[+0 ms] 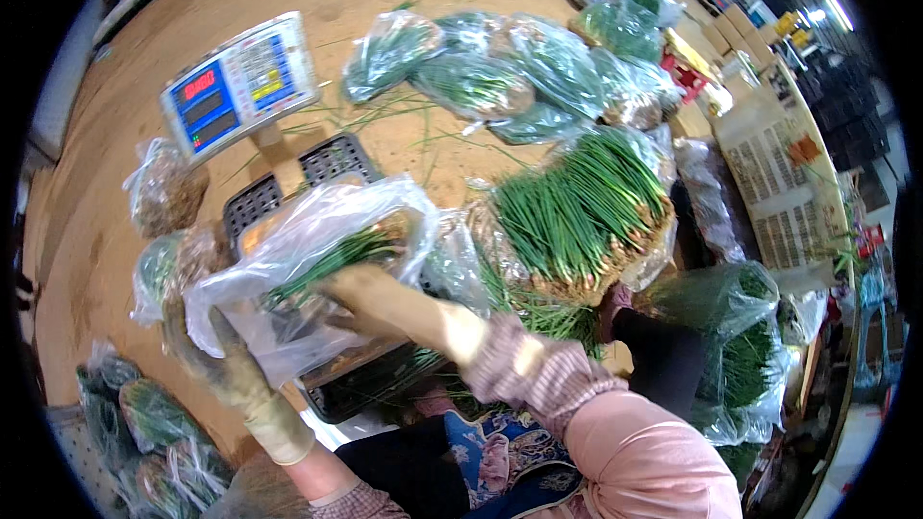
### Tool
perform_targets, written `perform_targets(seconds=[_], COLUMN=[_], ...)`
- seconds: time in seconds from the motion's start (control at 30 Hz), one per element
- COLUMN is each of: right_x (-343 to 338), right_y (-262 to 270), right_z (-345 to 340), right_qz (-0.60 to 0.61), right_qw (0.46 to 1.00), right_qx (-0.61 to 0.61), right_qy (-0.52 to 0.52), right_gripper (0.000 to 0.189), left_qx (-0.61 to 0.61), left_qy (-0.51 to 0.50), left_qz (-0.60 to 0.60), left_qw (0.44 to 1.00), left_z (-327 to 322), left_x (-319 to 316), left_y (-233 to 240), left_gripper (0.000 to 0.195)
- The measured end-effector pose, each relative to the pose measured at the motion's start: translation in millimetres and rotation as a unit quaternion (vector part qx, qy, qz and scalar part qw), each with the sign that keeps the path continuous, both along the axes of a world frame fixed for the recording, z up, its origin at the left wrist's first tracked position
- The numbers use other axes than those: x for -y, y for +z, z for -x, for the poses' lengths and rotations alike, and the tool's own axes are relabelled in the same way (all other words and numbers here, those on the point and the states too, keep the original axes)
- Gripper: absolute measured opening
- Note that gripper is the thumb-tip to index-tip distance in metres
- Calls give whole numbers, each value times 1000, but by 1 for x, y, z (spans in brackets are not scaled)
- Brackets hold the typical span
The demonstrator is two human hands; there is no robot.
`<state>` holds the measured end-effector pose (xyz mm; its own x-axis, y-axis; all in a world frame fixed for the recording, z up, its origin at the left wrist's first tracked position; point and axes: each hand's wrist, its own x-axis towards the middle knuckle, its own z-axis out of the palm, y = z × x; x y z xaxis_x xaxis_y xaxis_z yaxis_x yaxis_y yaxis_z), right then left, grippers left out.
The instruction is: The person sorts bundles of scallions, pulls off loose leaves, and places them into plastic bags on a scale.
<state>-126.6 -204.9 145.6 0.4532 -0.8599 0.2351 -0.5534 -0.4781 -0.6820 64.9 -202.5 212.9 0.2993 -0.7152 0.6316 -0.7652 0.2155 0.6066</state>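
A clear plastic bag [310, 220] lies open across a black plastic crate on the scale, with green onions [346, 256] inside it. My left hand [223, 360], in a dirty work glove, grips the bag's near left edge. At the bag's mouth, my gloved right hand [360, 295] is blurred and lies against the green onions; whether its fingers close on them cannot be made out. The digital scale's display [241, 86] stands tilted behind the bag. To the right, a large pile of green onions [584, 209] rests with its roots towards me.
Filled plastic bags of green onions [476, 79] lie on the dirt floor beyond. More bags sit at the left [169, 187], lower left [155, 432] and right [750, 353]. A printed cardboard box [779, 166] stands at the right. Loose green leaves [555, 324] lie near my foot.
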Motion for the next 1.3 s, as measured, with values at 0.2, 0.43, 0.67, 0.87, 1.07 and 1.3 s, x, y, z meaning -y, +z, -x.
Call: perform_targets(seconds=[0.2, 0.43, 0.67, 0.87, 1.07, 1.3], right_x=[-136, -191, -181, -169, -217, -261], right_y=[-79, -156, -141, -56, -73, -39], right_z=[220, 386, 426, 398, 318, 246], right_qz=[-239, -305, -338, -417, -264, -315], right_qw=[827, 681, 739, 735, 815, 839], right_qx=[16, -388, -200, -41, 317, 309], right_qy=[-509, -541, -548, -534, -405, -319], right_gripper=[36, 65, 53, 46, 38, 57], left_qx=[81, 118, 116, 79, 51, -436], left_qy=[-294, -441, -492, -526, -544, -546], left_qz=[19, -81, -147, -198, -562, -619], left_qw=[952, 886, 850, 823, 621, 360], left_z=[144, 230, 275, 295, 324, 331], left_x=[-13, -37, -42, -57, -109, -149], left_y=[-11, -29, -42, -68, -132, -154], left_gripper=[38, 45, 45, 40, 53, 38])
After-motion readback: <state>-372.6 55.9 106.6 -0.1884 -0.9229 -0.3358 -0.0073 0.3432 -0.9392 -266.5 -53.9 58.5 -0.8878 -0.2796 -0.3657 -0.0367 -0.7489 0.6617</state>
